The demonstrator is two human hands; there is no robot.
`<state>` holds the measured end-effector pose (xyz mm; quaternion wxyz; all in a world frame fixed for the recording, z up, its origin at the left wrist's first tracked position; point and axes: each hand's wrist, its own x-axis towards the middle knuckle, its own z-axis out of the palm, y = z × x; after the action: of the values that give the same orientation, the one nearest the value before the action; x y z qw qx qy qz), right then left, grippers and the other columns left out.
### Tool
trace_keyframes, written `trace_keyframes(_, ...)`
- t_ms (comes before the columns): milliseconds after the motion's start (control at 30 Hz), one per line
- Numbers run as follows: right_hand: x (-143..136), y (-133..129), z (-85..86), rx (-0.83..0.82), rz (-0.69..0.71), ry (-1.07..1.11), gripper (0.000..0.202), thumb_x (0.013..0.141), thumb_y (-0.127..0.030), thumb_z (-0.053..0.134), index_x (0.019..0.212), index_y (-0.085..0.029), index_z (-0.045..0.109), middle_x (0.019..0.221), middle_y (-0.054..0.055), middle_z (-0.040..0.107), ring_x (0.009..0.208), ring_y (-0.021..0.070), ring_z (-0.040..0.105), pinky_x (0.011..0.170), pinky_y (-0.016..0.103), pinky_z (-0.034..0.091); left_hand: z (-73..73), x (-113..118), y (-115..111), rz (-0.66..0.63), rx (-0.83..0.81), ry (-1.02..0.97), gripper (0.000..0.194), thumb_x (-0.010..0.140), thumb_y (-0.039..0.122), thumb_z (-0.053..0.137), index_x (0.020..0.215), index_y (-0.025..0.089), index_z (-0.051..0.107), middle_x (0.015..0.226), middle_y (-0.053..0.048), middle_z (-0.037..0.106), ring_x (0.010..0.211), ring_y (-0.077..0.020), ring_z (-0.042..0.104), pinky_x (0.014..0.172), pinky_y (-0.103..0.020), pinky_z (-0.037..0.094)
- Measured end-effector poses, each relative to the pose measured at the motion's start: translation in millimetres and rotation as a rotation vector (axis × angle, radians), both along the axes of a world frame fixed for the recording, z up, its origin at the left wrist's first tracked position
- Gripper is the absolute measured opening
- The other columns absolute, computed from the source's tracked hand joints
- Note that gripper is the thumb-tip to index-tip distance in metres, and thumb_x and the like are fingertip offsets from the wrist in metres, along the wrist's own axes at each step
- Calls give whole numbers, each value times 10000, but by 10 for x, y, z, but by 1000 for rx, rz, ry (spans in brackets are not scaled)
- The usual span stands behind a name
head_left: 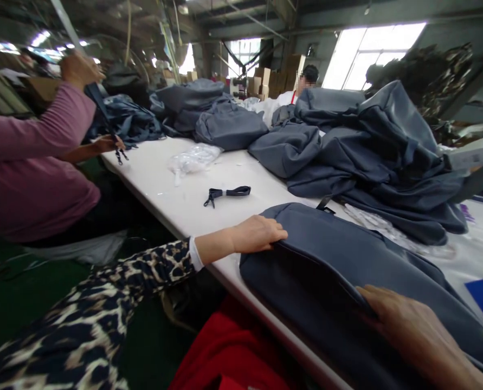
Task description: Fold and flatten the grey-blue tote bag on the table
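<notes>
A dark blue-grey bag lies on its side along the table's near edge. My left hand is closed on the bag's rounded far-left corner, its fingertips curled over the piped seam. Farther down the same seam, my right hand grips the bag's edge, with part of its fingers hidden behind the fabric. A short strap loop sticks up from the bag's far side. Beyond my left hand, a folded dark strap with metal clips rests on the white table.
Similar bags are heaped at the right and at the back. Clear plastic bags lie on the tabletop. To the left, a co-worker in a pink sleeve holds up a strap with clips. Another person is at the far side.
</notes>
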<state>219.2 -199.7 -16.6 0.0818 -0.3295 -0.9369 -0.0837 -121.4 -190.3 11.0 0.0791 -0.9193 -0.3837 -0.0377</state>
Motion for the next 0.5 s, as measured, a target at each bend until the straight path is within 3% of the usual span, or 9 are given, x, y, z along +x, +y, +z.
trace_keyframes(67,-31,-132,-60,13,37,-55,191,852,-123,516,816,-282,615,684,-27,644,571,160,637,492,245,442,23,150,-47,32,52,48,312,794,300,787,988,172,579,922,-57,682,864,-229,634,636,-319,391)
trace_keyframes(167,24,-390,-194,141,43,-81,406,776,30,436,1020,-242,613,794,8,667,639,173,623,583,291,450,-62,332,-123,-40,58,91,76,876,149,664,889,163,590,819,-63,669,768,-211,622,573,-320,338)
trace_keyframes(300,76,-729,-476,253,-9,-72,494,805,72,392,1207,-169,549,837,34,667,670,184,572,639,344,404,-457,301,-397,-199,134,45,131,965,133,504,875,196,576,819,-45,635,747,-180,571,578,-321,320)
trace_keyframes(400,45,-890,-704,267,-74,-50,463,865,46,384,1258,-154,525,810,33,656,679,190,542,661,365,374,-784,197,-667,-193,226,1,159,988,140,450,908,198,574,842,-30,619,730,-166,530,602,-328,327)
trace_keyframes(500,0,-933,-780,268,-109,-72,457,876,16,420,1293,-150,512,829,36,658,701,199,539,659,371,373,-967,153,-805,-153,249,-21,158,987,124,447,926,196,575,878,-20,623,741,-157,515,628,-326,334)
